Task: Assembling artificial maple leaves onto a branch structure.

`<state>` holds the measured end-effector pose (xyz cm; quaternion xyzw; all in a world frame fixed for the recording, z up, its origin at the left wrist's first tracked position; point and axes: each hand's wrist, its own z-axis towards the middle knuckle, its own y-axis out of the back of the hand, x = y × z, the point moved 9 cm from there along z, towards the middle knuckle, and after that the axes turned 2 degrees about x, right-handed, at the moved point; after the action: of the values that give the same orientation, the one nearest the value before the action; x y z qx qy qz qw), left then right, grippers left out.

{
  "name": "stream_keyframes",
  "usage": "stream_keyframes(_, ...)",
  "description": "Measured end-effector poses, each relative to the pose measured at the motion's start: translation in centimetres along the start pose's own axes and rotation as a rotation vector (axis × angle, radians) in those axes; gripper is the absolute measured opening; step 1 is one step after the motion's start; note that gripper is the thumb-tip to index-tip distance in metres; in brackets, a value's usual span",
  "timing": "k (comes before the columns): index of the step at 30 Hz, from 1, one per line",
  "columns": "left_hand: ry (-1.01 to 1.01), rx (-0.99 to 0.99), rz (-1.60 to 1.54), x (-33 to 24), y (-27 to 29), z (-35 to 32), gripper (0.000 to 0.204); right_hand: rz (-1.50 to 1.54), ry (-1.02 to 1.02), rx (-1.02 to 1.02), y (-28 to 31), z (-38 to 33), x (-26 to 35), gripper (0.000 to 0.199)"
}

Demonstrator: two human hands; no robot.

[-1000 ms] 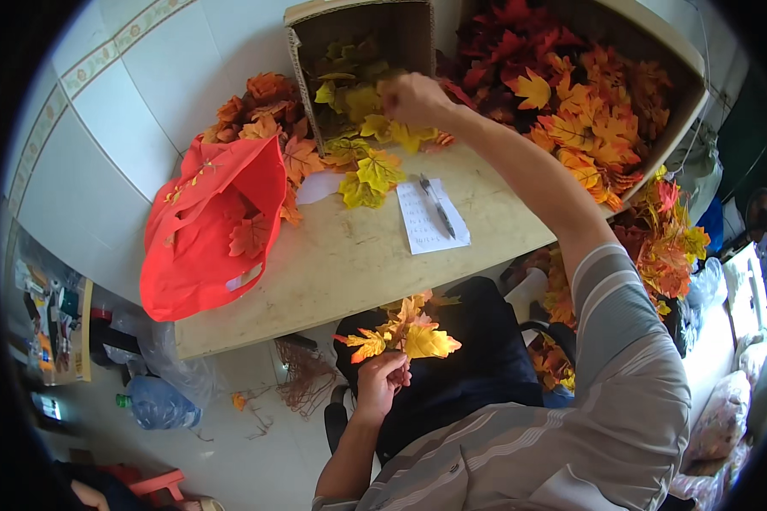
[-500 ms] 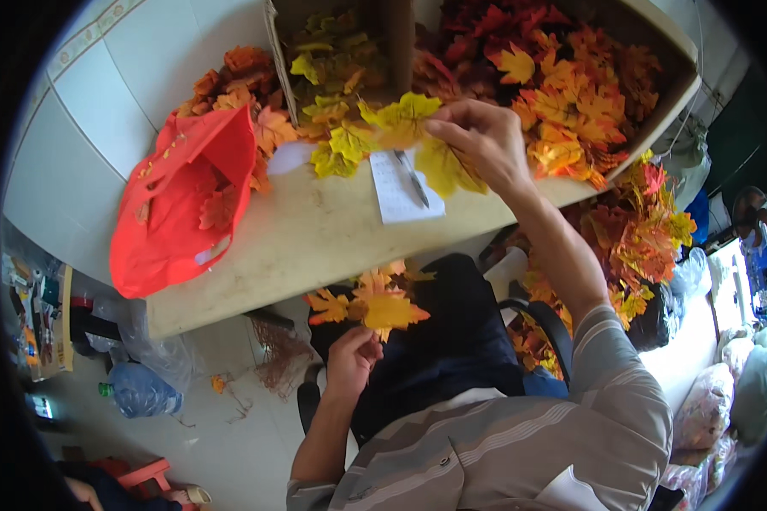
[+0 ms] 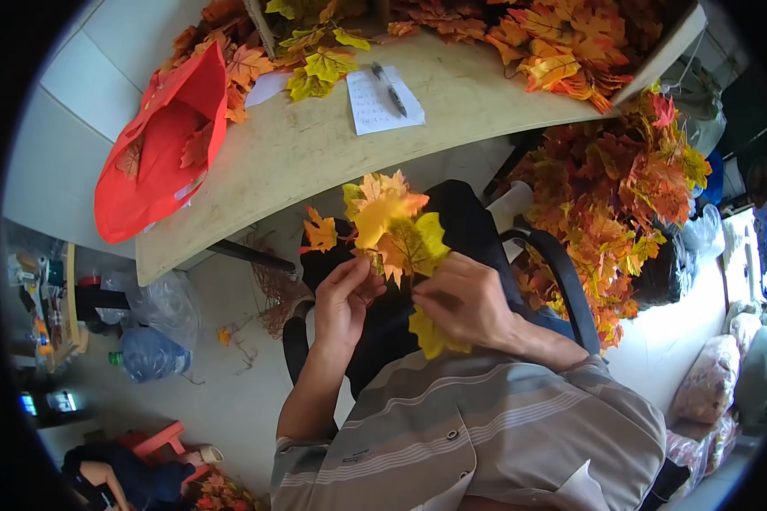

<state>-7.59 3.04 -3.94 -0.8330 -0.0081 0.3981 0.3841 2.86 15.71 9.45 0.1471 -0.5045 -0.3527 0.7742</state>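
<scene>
My left hand (image 3: 347, 300) is closed in a pinch at the base of a spray of orange and yellow artificial maple leaves (image 3: 388, 204), held upright above my lap. Close beside it, my right hand (image 3: 464, 298) is also closed, on yellow-green artificial maple leaves. One yellow-green leaf (image 3: 418, 244) rises over its fingers against the orange spray, while another yellow leaf (image 3: 432, 335) hangs beneath the hand. The fingers hide the stems, so whether the two sets of leaves are joined cannot be seen.
On the table (image 3: 256, 183) lie a paper note (image 3: 375, 106), a pen (image 3: 390, 92), a red bag (image 3: 158, 153) with leaves in it and several leaf piles. A large heap of autumn leaves (image 3: 609, 204) stands right of the chair. Bottom left, another person (image 3: 136, 477) sits.
My right hand has come down from the table to my left hand, bringing yellow-green leaves. The left hand has risen slightly with its spray. The view has tilted lower.
</scene>
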Motion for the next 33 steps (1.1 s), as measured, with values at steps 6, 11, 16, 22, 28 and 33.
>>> stream_keyframes(6, 0.001, -0.009, -0.011, 0.2, -0.9, -0.8, 0.016, 0.404, -0.444, 0.062, -4.4, -0.7, -6.5, 0.011)
stream_keyframes(11, -0.12, 0.007, 0.069, -0.9, -1.8, -0.7, 0.013, 0.793, -0.57, 0.116, -6.1, -0.6, -7.2, 0.009)
stream_keyframes(16, -0.201, -0.025, 0.149, -1.3, -1.4, -0.5, 0.014, 0.873, -0.544, 0.072, -6.5, -0.6, -8.1, 0.009)
stream_keyframes(22, -0.279, -0.037, 0.203, -1.6, -1.6, -0.8, 0.014, 0.897, -0.536, 0.064, -6.7, -0.9, -8.1, 0.009)
stream_keyframes(28, -0.376, -0.029, 0.286, -2.1, -2.2, -1.4, 0.012, 0.934, -0.546, 0.055, -6.7, -1.2, -8.1, 0.009)
stream_keyframes(33, -0.404, -0.033, 0.321, -2.2, -2.0, -1.4, 0.011, 0.964, -0.571, 0.081, -6.4, -1.0, -7.9, 0.008)
